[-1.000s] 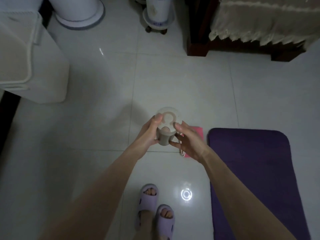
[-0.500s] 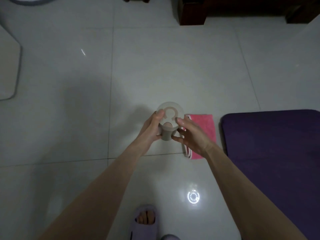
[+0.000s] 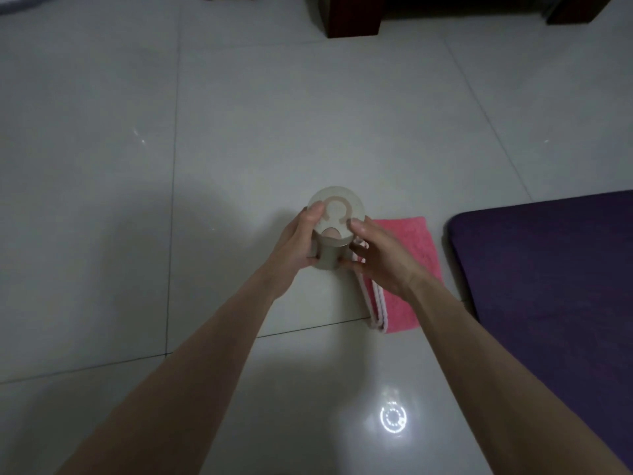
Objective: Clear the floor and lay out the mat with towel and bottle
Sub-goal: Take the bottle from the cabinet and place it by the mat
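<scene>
A beige bottle (image 3: 331, 231) with a round lid and a pink ring on top stands upright at the middle of the tiled floor. My left hand (image 3: 296, 246) wraps its left side with the thumb on the lid. My right hand (image 3: 380, 258) holds its right side, thumb on the lid too. A folded pink towel (image 3: 409, 269) lies flat on the floor just right of the bottle, partly under my right hand. A pink-and-white cord (image 3: 373, 306) lies along the towel's left edge. The purple mat (image 3: 555, 286) is spread flat at the right.
Dark wooden furniture legs (image 3: 352, 15) stand at the top of the view. A round lamp reflection (image 3: 393, 417) shines on the pale tiled floor (image 3: 171, 166) near my arms. Bare tiles stretch to the left and ahead.
The view has moved forward and down, so the bottle, towel and mat look closer, and my slippers have dropped out of view. Both hands have stayed on the bottle, which has come lower, next to the towel.
</scene>
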A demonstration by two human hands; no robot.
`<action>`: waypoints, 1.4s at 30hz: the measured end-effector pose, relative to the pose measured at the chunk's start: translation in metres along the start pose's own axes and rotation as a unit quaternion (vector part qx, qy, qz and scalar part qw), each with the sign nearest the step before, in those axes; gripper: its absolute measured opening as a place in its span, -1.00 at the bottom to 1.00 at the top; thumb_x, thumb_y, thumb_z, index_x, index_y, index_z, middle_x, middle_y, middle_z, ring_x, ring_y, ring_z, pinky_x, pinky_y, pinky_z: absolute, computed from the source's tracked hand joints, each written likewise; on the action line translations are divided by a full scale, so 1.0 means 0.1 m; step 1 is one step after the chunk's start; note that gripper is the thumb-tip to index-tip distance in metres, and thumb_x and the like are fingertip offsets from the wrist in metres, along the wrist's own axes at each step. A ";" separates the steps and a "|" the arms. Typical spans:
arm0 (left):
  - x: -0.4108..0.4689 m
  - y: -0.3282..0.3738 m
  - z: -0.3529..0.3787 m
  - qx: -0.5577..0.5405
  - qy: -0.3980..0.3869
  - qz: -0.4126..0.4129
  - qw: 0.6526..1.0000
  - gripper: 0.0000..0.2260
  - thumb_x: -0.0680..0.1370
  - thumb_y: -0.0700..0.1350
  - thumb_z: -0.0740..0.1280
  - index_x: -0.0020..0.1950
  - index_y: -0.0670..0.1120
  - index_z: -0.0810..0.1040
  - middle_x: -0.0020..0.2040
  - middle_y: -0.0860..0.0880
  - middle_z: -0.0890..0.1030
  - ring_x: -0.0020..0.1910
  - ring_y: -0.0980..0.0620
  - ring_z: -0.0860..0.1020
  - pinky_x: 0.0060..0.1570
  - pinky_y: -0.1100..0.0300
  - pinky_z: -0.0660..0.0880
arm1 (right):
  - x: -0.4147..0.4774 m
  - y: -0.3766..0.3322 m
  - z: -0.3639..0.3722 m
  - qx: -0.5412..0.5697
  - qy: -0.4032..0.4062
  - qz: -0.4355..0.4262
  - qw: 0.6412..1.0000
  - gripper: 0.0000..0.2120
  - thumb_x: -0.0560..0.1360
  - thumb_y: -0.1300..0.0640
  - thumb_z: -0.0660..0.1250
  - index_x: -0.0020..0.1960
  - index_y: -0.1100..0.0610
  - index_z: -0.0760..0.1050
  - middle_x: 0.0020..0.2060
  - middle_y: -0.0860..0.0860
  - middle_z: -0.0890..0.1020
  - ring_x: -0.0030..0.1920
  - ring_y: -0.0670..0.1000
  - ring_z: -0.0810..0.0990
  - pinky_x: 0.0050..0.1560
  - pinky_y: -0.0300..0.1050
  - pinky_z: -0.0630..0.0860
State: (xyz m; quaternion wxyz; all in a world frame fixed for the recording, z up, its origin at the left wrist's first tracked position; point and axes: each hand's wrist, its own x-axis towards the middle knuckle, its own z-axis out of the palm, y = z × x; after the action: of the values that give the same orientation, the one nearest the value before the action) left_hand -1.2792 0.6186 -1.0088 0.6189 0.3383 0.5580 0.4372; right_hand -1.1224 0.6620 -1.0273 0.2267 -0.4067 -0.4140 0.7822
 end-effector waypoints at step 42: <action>0.16 -0.19 0.04 0.031 0.057 -0.038 0.997 -0.64 0.39 0.39 0.08 -0.06 0.29 0.56 -0.08 0.27 0.65 -0.12 0.33 0.60 -0.33 0.33 0.51 | 0.02 0.17 -0.04 0.025 0.023 0.002 0.999 -0.37 0.22 -0.27 0.46 0.25 -0.16 0.45 0.27 -0.09 0.50 0.30 0.04 0.45 0.15 -0.01 0.53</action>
State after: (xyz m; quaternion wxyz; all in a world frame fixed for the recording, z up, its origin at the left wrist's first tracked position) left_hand -1.2718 0.6258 -1.0315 0.5916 0.3103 0.6180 0.4146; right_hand -1.1210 0.6559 -1.0434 0.2446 -0.4197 -0.3882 0.7832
